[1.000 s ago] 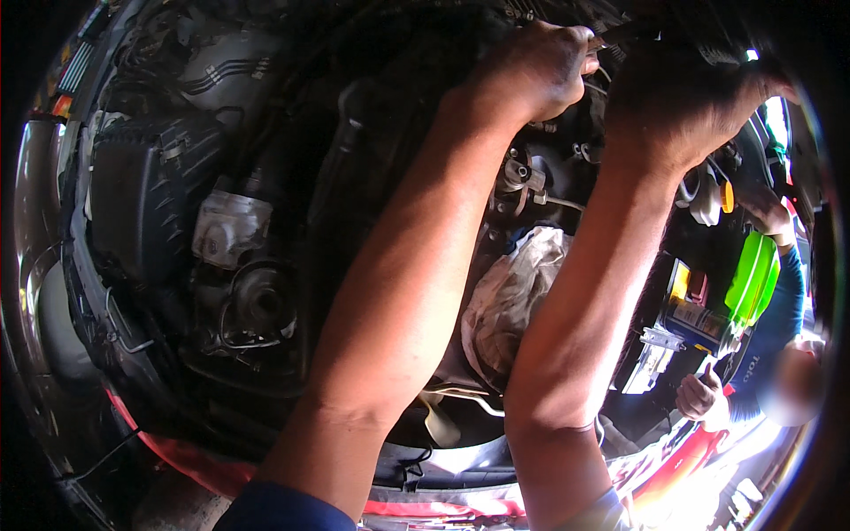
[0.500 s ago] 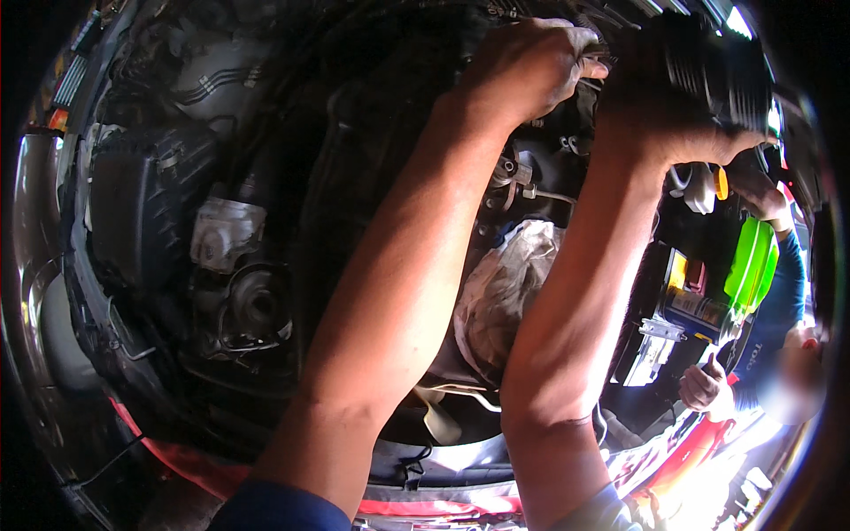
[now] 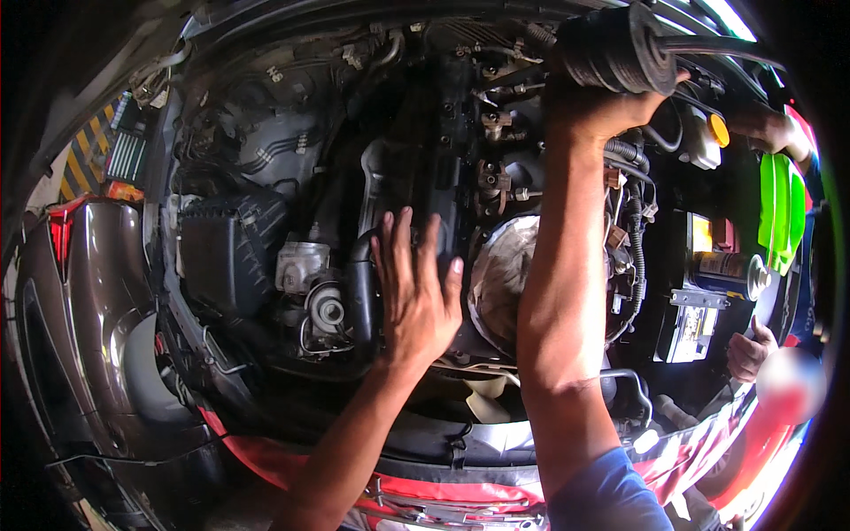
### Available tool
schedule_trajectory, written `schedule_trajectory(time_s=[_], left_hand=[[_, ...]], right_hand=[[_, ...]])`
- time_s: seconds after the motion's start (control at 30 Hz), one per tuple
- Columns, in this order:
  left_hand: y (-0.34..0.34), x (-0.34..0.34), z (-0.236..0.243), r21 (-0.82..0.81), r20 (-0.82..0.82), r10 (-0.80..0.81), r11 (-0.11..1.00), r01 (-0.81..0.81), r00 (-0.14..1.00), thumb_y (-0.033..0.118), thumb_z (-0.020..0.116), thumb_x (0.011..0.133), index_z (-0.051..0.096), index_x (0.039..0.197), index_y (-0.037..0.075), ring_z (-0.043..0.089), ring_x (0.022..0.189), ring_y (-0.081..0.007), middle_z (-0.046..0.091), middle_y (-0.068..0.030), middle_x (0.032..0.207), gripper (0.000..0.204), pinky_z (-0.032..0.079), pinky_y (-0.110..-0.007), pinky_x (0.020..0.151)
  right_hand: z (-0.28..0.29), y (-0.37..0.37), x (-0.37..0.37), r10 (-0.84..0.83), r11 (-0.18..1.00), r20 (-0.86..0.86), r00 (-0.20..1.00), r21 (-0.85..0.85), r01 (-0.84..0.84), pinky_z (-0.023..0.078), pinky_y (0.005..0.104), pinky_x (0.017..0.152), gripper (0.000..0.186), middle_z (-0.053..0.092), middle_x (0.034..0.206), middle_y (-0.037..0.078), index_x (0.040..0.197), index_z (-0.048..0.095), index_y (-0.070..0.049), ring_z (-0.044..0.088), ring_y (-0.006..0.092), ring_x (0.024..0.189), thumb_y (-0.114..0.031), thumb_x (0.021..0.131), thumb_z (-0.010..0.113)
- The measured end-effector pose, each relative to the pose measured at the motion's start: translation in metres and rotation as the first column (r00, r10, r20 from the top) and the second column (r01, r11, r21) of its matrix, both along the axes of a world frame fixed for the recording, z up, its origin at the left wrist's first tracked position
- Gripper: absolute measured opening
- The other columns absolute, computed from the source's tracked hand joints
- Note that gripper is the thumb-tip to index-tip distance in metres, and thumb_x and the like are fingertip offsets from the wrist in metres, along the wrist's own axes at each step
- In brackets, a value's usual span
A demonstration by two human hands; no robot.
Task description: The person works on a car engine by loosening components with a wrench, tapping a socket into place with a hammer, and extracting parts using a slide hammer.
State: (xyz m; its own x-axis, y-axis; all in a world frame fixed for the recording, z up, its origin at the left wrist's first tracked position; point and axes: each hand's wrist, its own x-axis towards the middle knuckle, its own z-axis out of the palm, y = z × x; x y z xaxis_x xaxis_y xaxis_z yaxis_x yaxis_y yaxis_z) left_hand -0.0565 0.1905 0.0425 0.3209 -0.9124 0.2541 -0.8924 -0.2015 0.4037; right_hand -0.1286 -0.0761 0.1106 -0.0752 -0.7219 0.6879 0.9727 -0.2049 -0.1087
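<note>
In my right hand, at the upper right over the engine bay, is a black ribbed cylinder. A black hose or rod runs from its end to the right; I cannot tell which. My palm and fingers are partly hidden behind it. My left hand has its fingers stretched out and holds nothing. It hovers over or rests on the front of the dark engine; contact is unclear. Between my forearms lies a round, pale, crumpled cover, partly behind the right arm. A black hose stands beside my left hand.
A black box sits at the left. At the right are a battery, a can, a reservoir with an orange cap and a bright green object. A co-worker's hands show there. A red-edged bumper lies in front.
My left hand has come down from the far edge toward the engine's front, its fingers now spread. My right hand still grips the ribbed cylinder, now turned; the engine is more brightly lit.
</note>
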Motion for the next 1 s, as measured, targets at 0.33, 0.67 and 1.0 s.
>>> schedule_trajectory(time_s=[0.33,0.67,1.0], left_hand=[[0.004,0.003,-0.018,0.017,0.040,-0.044,0.999,0.043,0.998,0.016,0.054,0.104,0.047,0.154,0.009,0.017,0.156,-0.0472,0.025,-0.0236,0.167,0.050,0.012,-0.066,0.124],[0.004,0.004,-0.028,-0.092,0.075,-0.072,0.993,0.079,0.995,0.019,0.055,0.104,0.049,0.151,0.009,0.020,0.155,-0.0452,0.030,-0.0227,0.165,0.049,0.011,-0.064,0.125],[-0.015,-0.047,-0.052,-0.043,0.114,-0.167,0.984,0.172,0.979,0.019,0.057,0.098,0.065,0.129,0.006,0.029,0.149,-0.0461,0.044,-0.0231,0.153,0.034,0.015,-0.064,0.124]], right_hand=[[-0.044,-0.029,-0.026,-0.095,0.953,0.050,0.994,0.295,0.076,0.052,0.0451,0.103,0.066,0.071,0.107,0.004,0.124,0.064,-0.014,0.068,0.0233,0.101,-0.065,0.107,0.026],[-0.013,0.034,-0.086,-0.090,0.992,0.136,0.987,0.099,0.077,0.032,0.0351,0.047,0.038,0.040,0.060,-0.002,0.072,0.046,-0.021,0.038,0.0156,0.050,-0.052,0.093,0.048],[0.041,0.268,-0.203,-0.012,0.812,0.193,0.981,0.574,-0.103,0.036,0.0348,0.057,0.044,0.049,0.064,0.002,0.093,0.057,-0.010,0.043,0.0158,0.057,-0.053,0.094,0.056]])
